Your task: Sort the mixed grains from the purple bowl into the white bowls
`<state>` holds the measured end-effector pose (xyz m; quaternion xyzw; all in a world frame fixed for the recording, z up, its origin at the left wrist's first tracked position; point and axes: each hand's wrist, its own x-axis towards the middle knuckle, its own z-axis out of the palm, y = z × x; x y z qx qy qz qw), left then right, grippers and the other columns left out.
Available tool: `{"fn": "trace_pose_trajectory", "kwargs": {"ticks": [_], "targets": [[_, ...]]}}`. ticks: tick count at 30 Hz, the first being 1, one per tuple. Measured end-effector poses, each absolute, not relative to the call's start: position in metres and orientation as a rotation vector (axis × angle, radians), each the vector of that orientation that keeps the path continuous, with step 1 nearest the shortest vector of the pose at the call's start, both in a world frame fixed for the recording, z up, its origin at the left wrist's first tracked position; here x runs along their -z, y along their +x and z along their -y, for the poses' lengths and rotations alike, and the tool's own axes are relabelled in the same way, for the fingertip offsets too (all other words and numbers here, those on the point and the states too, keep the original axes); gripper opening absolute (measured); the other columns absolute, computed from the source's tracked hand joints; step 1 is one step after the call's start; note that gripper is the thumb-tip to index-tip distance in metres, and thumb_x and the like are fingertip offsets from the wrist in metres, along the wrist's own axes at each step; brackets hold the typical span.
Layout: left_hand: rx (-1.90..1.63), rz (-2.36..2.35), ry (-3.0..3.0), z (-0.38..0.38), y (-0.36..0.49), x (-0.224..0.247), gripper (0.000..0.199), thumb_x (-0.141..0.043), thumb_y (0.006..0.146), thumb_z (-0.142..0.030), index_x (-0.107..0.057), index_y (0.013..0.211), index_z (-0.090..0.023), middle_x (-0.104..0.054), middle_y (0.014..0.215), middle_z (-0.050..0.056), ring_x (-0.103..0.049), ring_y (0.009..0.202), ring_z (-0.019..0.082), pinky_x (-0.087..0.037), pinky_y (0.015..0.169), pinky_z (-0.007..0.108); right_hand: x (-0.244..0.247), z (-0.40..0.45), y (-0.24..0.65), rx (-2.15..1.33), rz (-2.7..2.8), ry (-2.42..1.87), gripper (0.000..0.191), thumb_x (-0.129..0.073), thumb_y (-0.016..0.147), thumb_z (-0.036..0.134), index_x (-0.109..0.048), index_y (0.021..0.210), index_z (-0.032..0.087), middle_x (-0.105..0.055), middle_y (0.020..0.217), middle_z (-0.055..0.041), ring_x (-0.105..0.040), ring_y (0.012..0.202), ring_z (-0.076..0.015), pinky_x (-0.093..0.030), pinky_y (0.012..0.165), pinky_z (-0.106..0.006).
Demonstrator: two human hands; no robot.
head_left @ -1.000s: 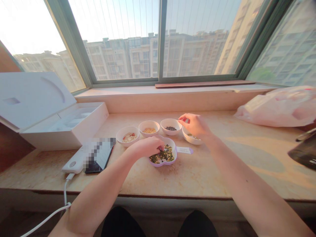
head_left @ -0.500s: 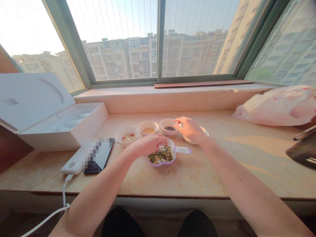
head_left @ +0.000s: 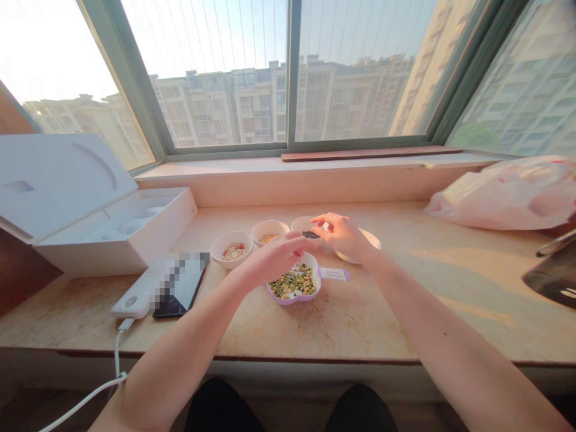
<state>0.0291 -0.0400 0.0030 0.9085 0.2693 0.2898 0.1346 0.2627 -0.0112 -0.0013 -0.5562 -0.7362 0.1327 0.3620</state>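
My left hand (head_left: 282,255) is raised just above the near rim-shaped purple-edged bowl (head_left: 294,299), which holds mixed green, yellow and pale beans. Its fingers are drawn together and point toward the dark bean bowl; anything between them is too small to make out. My right hand (head_left: 341,235) hovers at the right side of the white bowl (head_left: 300,223) of dark beans (head_left: 310,234), thumb and forefinger apart. Under the right wrist, another white bowl (head_left: 372,239) is mostly hidden. To the left stand a bowl of yellow grains (head_left: 266,238) and a bowl of pale slices (head_left: 234,252).
A phone (head_left: 182,294) and a white power bank (head_left: 135,297) with a cable lie at left, before an open white box (head_left: 112,234). A plastic bag (head_left: 508,192) sits at far right, near a dark object (head_left: 551,279). The window stands behind the counter.
My left hand has lifted out of the mixed beans and moved up toward the dark bean bowl. My right hand has shifted slightly left over that bowl.
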Motion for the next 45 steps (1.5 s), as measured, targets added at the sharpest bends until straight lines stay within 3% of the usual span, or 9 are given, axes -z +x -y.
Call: {"fn": "trace_pose_trajectory", "kwargs": {"ticks": [5, 9, 13, 20, 28, 32, 36, 41, 45], "targets": [[-1.122, -0.827, 2.6, 0.035, 0.03, -0.002, 0.029, -0.06, 0.092, -0.005, -0.07, 0.112, -0.022, -0.072, 0.103, 0.003, -0.07, 0.093, 0.014, -0.058, 0.087, 0.03, -0.009, 0.025, 0.255, -0.789, 1.815, -1.315, 0.029, -0.067, 0.086, 0.04, -0.078, 0.105, 0.021, -0.072, 0.088, -0.0049, -0.058, 0.073, -0.0174, -0.045, 0.065, -0.031], [-1.263, -0.845, 2.526, 0.033, 0.032, -0.003, 0.024, -0.066, 0.091, -0.006, -0.072, 0.109, -0.021, -0.074, 0.097, 0.003, -0.073, 0.088, 0.013, -0.059, 0.085, 0.029, -0.012, 0.032, 0.249, -1.292, 1.843, -1.168, 0.027, -0.075, 0.08, 0.045, -0.077, 0.091, 0.021, -0.049, 0.061, 0.003, -0.039, 0.057, -0.0116, -0.031, 0.052, -0.028], [-1.323, -0.876, 2.484, 0.031, 0.032, -0.002, 0.023, -0.068, 0.092, -0.009, -0.073, 0.109, -0.022, -0.077, 0.099, 0.002, -0.075, 0.086, 0.013, -0.061, 0.087, 0.03, -0.005, 0.03, 0.239, -1.563, 1.752, -0.99, 0.041, -0.078, 0.079, 0.06, -0.07, 0.078, 0.02, -0.034, 0.059, 0.0059, -0.025, 0.055, -0.0099, -0.018, 0.049, -0.027], [-1.308, -0.899, 2.412, 0.027, 0.032, 0.003, 0.026, -0.066, 0.093, -0.009, -0.071, 0.114, -0.024, -0.079, 0.109, 0.002, -0.078, 0.092, 0.015, -0.062, 0.09, 0.029, 0.01, 0.024, 0.227, -1.624, 1.538, -0.889, 0.044, -0.085, 0.076, 0.057, -0.067, 0.08, 0.017, -0.049, 0.069, 0.003, -0.027, 0.056, -0.0069, -0.018, 0.048, -0.025], [-1.241, -1.114, 2.36, 0.022, 0.029, 0.004, 0.044, -0.05, 0.095, -0.005, -0.059, 0.136, -0.021, -0.066, 0.136, 0.011, -0.074, 0.099, 0.015, -0.06, 0.09, 0.03, 0.0, 0.025, 0.232, -1.531, 1.337, -0.888, 0.033, -0.086, 0.075, 0.041, -0.064, 0.085, 0.019, -0.056, 0.074, 0.0029, -0.035, 0.057, -0.0063, -0.028, 0.048, -0.022], [-0.931, -1.306, 2.471, 0.017, 0.021, 0.004, 0.034, -0.049, 0.091, -0.002, -0.07, 0.114, -0.018, -0.073, 0.118, 0.009, -0.07, 0.106, 0.021, -0.055, 0.097, 0.035, -0.002, 0.022, 0.244, -1.438, 1.14, -0.89, 0.038, -0.086, 0.076, 0.033, -0.063, 0.104, 0.023, -0.062, 0.081, 0.0027, -0.044, 0.061, -0.0079, -0.038, 0.053, -0.02], [-0.518, -1.304, 2.554, 0.019, 0.02, 0.006, 0.032, -0.047, 0.091, -0.003, -0.075, 0.099, -0.016, -0.077, 0.1, 0.008, -0.07, 0.095, 0.021, -0.054, 0.089, 0.032, 0.001, 0.017, 0.251, -1.439, 1.113, -0.83, 0.04, -0.086, 0.075, 0.029, -0.061, 0.107, 0.023, -0.062, 0.082, 0.0027, -0.046, 0.062, -0.0079, -0.04, 0.053, -0.019], [-0.252, -1.153, 2.629, 0.027, 0.021, 0.003, 0.026, -0.049, 0.097, -0.016, -0.074, 0.103, -0.021, -0.077, 0.11, 0.005, -0.07, 0.098, 0.02, -0.05, 0.084, 0.028, -0.002, 0.011, 0.259, -1.283, 1.232, -0.917, 0.036, -0.08, 0.08, 0.044, -0.063, 0.104, 0.024, -0.065, 0.086, 0.0007, -0.049, 0.063, -0.0098, -0.043, 0.056, -0.022], [-0.086, -1.07, 2.645, 0.031, 0.018, -0.004, 0.025, -0.055, 0.099, -0.037, -0.073, 0.103, -0.021, -0.074, 0.111, 0.006, -0.069, 0.097, 0.02, -0.048, 0.082, 0.028, -0.01, 0.006, 0.277, -0.698, 1.635, -1.307, 0.03, -0.066, 0.089, 0.051, -0.067, 0.089, 0.021, -0.069, 0.083, -0.0032, -0.054, 0.067, -0.0147, -0.043, 0.062, -0.028]]}}
